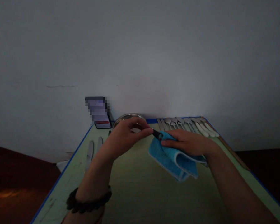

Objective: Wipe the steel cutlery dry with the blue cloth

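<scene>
Over far half of table [135,189], dark utensil [156,134]: left hand [124,137] pinches one end, right hand [191,142] grips blue cloth [163,152] around rest. We judge it light, stiff, maybe slick; take exposed end.

The left hand [122,141] pinches thumb and finger together just beside the blue cloth [164,157], and the right hand [192,142] curls over it.

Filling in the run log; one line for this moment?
left hand: pinching dark piece; right hand: holding blue cloth against it; spoons: back right
</scene>
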Motion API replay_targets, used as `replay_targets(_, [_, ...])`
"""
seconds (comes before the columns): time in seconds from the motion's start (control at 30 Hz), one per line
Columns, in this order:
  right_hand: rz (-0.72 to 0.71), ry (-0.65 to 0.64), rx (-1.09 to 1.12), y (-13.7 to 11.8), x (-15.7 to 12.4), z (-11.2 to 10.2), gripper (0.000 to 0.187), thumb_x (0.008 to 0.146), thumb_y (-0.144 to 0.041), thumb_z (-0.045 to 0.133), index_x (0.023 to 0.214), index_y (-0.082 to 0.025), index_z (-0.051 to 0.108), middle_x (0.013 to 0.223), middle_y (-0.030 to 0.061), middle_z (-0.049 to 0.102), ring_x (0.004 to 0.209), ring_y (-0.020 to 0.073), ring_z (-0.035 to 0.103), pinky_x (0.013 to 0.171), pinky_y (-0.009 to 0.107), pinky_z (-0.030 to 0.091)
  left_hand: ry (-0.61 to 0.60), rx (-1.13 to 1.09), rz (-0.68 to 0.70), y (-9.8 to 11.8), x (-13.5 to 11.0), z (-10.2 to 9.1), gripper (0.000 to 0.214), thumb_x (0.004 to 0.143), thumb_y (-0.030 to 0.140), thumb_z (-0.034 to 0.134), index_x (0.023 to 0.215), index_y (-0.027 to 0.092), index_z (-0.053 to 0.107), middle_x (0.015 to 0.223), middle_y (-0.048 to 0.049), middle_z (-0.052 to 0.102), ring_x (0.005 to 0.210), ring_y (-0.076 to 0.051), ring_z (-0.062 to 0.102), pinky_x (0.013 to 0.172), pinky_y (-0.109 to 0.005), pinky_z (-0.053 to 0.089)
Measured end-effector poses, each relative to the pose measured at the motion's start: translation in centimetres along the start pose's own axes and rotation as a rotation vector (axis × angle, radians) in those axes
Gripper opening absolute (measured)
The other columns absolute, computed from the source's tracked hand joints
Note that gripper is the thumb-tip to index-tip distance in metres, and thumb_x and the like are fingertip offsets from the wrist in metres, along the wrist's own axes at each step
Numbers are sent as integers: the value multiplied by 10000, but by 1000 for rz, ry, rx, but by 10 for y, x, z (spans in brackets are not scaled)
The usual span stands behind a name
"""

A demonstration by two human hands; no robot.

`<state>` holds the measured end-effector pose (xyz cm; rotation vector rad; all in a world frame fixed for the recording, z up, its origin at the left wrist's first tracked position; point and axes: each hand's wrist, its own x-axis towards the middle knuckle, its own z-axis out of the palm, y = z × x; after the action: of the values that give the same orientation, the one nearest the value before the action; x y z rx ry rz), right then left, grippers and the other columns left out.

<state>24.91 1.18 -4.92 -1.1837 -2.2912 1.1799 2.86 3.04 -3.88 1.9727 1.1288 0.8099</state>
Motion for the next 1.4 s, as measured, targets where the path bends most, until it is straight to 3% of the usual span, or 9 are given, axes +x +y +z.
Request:
replay_targets(0.1, [8, 225, 172, 3, 4, 3, 276, 838, -474, 479, 816, -217, 577, 755, -9, 576, 691, 133, 534, 654, 264, 414, 23, -20, -28, -6, 1, -1, 260, 818, 410, 560, 864, 161, 617, 827, -35, 646, 690, -133, 584, 580, -228, 465])
replay_targets(0.27, [23, 735, 724, 14, 17, 9, 267, 768, -481, 567, 767, -214, 559, 611, -59, 513, 509, 80, 461, 515, 221, 400, -21, 10, -67, -14, 1, 0, 233, 853, 352, 493, 955, 160, 576, 859, -45, 627, 733, -149, 586, 574, -237, 467])
replay_targets(0.4, [-15, 1011, 1014, 21, 29, 13, 247, 690, -428, 639, 692, -202, 538, 531, -81, 475, 434, 61, 423, 455, 198, 385, -236, 89, -87, -10, -1, 4, 220, 860, 277, 438, 966, 140, 574, 849, -56, 631, 763, -164, 597, 617, -262, 475])
replay_targets(0.53, [-55, 1166, 1193, 17, 37, 19, 200, 653, -343, 645, 650, -200, 505, 488, -91, 467, 412, 62, 430, 430, 190, 390, -494, 186, -53, -1, -4, 20, 304, 902, 350, 379, 937, 153, 608, 890, -59, 666, 776, -164, 609, 668, -273, 462])
replay_targets(0.7, [-12, 1213, 1314, 15, 40, 21, 179, 680, -287, 602, 607, -196, 467, 459, -80, 459, 383, 68, 433, 396, 193, 392, -651, 194, -59, 9, -5, 36, 289, 927, 322, 341, 836, 153, 557, 756, -41, 705, 701, -144, 625, 652, -248, 440])
replay_targets(0.9, [42, 1172, 1491, 21, 33, 4, 194, 765, -298, 533, 617, -195, 462, 440, -70, 466, 364, 84, 455, 387, 216, 422, -756, 155, -96, 14, -9, 16, 291, 930, 341, 310, 806, 175, 514, 614, 5, 648, 649, -135, 602, 650, -237, 439])
replay_targets(1.13, [86, 1377, 1415, 23, 39, 9, 149, 765, -282, 572, 664, -186, 520, 518, -67, 549, 423, 82, 521, 420, 213, 470, -425, 596, -88, 8, -11, 37, 488, 855, 581, 349, 618, 182, 501, 571, -5, 521, 490, -130, 447, 479, -270, 259])
replay_targets(1.27, [99, 1286, 1467, 24, 41, 12, 124, 763, -248, 575, 666, -178, 543, 544, -51, 584, 452, 88, 543, 445, 218, 486, -443, 433, -151, 14, -10, 38, 583, 890, 590, 216, 555, 178, 456, 522, 10, 466, 491, -122, 455, 512, -272, 304])
replay_targets(1.4, [12, 1175, 1486, 29, 36, 2, 179, 755, -277, 580, 620, -198, 494, 503, -64, 547, 437, 91, 530, 450, 220, 479, -646, 87, -272, 10, -9, 22, 587, 879, 611, 223, 521, 180, 399, 461, 42, 398, 425, -87, 387, 460, -232, 321])
